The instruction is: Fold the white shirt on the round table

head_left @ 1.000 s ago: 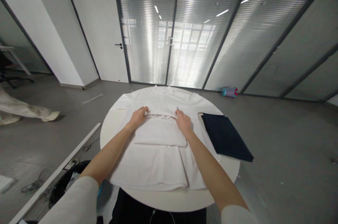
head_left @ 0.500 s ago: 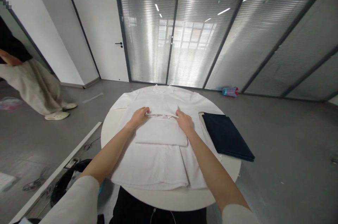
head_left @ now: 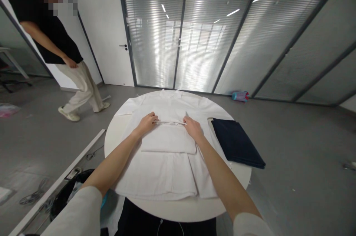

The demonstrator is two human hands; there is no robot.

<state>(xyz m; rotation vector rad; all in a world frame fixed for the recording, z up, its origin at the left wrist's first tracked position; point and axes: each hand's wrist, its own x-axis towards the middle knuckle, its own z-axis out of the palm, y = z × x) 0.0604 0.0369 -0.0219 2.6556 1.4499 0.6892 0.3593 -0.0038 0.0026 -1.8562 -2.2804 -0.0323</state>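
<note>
A white shirt (head_left: 158,176) lies spread on the round white table (head_left: 178,210), its collar towards the far edge. Across its middle is a folded white cloth (head_left: 168,139), which may be a separate piece or part of the shirt; I cannot tell. My left hand (head_left: 147,123) is closed on the left end of the cloth's far edge. At the right end of that edge, my right hand (head_left: 193,127) pinches the fabric. The edge between them is slightly lifted and gathered. Beside the shirt, a folded dark navy cloth (head_left: 236,141) overhangs the table's right side.
At the left a person in a black top (head_left: 47,20) walks past. On the floor are a black-lined bin (head_left: 59,199), a white floor strip (head_left: 61,180) with cables, and a blue-and-pink bundle (head_left: 240,96) by the glass partition (head_left: 205,61).
The person at the left has come further into view, moving right. My hands stay at the same edge of the white cloth, which now lies a little lower and flatter.
</note>
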